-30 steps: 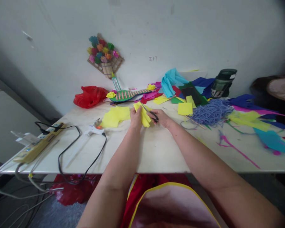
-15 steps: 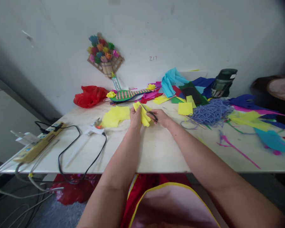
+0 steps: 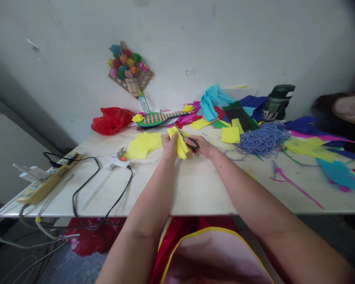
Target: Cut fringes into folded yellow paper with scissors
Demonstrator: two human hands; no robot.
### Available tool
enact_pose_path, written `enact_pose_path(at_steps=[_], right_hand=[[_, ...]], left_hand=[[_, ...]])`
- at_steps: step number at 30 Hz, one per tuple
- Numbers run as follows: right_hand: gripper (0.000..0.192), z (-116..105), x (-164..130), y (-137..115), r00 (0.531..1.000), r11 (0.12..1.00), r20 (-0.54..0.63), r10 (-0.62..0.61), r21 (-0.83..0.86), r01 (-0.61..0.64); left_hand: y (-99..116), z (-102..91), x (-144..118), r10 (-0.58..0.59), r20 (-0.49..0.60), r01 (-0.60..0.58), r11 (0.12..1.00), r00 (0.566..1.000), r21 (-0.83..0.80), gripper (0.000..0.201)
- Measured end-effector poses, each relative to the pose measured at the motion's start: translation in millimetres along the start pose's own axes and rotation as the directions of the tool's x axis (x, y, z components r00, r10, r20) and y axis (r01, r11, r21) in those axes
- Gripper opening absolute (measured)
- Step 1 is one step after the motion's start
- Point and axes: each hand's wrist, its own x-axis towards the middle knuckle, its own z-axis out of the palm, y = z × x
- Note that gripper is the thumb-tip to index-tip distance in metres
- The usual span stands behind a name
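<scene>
We work at the table (image 3: 195,189), and every place here is told from it. Nearest its front edge our two forearms reach in over the bare middle. Toward its left front corner lies a power strip (image 3: 45,178) with a black cord (image 3: 85,185) looping across the top, and just behind the cord rests a glue gun (image 3: 116,161).

At mid-table our left hand (image 3: 169,146) is closed around a folded yellow paper (image 3: 179,142), held just above the surface. Our right hand (image 3: 201,146) grips the scissors (image 3: 189,142) by their dark handles, fingers curled through them, and the blades meet the paper's upper edge. We cannot tell how far the blades are parted.

Just left of the paper, flat on the table, lies a yellow sheet (image 3: 143,144). To the right sits a yellow square (image 3: 230,135) and beside it a heap of blue yarn (image 3: 263,139), with coloured scraps (image 3: 319,154) spread toward the right end.

At the back edge we see a red bag (image 3: 111,120), a striped craft piece (image 3: 159,117), light blue paper (image 3: 213,101) and a dark green jar (image 3: 278,102). On the wall behind hangs a paper bouquet (image 3: 128,69).
</scene>
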Motion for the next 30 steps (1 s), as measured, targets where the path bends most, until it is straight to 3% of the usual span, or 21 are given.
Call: enact_pose_path(at_steps=[13,30], right_hand=[[0.033,-2.5,5.9,9.4,0.999,0.998,-0.019,-0.035,-0.057,0.034],[0.033,-0.5,3.8,5.7,0.999,1.0,-0.036,-0.02,0.004,0.02]], left_hand=[[0.2,-1.8,0.7,-0.014,0.023,0.015,1.0,1.0,-0.012,0.031],[-0.6,-2.0,0.0,-0.025,0.071,0.026,1.0,0.997,-0.01,0.031]])
